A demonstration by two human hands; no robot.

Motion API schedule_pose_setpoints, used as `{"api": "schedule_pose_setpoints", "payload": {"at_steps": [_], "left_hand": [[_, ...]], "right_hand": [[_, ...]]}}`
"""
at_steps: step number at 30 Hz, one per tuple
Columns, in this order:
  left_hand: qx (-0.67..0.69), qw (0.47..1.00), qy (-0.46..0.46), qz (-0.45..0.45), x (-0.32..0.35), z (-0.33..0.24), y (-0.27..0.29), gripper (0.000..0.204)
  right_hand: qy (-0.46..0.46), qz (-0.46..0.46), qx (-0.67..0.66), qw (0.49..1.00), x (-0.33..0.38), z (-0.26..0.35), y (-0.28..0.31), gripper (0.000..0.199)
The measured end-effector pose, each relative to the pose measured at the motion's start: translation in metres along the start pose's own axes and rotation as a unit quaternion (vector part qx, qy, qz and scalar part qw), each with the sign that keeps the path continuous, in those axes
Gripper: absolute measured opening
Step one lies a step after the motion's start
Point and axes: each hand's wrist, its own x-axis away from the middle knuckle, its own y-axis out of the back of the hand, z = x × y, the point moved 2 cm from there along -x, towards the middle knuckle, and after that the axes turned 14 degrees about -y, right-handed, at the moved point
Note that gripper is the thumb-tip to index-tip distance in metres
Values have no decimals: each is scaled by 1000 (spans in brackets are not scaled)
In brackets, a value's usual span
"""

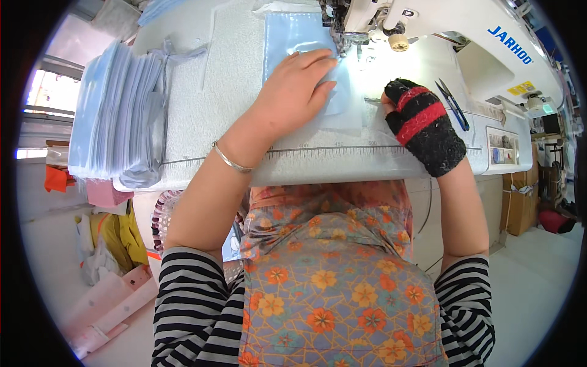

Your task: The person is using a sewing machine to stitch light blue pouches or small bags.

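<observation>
Blue lettering point(510, 45), yellow label point(521, 88) on sewing machine point(449, 21), numbered table ruler point(351, 150)

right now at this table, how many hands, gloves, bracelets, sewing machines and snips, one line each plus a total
Hands: 2 (bare left hand, gloved right hand)
Black-and-red gloves: 1
Silver bracelets: 1
White sewing machines: 1
Snips: 1
Total: 6

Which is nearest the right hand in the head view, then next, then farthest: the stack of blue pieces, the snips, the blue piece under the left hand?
1. Snips: just right of the right hand.
2. Blue piece: to its left, under the left hand.
3. Stack of blue pieces: far left.
</observation>
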Motion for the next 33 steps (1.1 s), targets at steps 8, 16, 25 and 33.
{"api": "schedule_pose_setpoints", "payload": {"at_steps": [8,16,25,33], "left_hand": [[71,992,47,-98,3,6,14,31],[-40,997,-9,-62,4,6,8,29],[-104,989,-78,64,5,-10,9,27],[-59,989,-112,77,14,-11,15,32]], "right_hand": [[72,75,-61,993,70,-8,36,17],[-70,222,215,949,183,-53,51,12],[113,-58,-90,988,11,30,6,23],[129,-25,-59,990,-2,26,-33,50]]}}
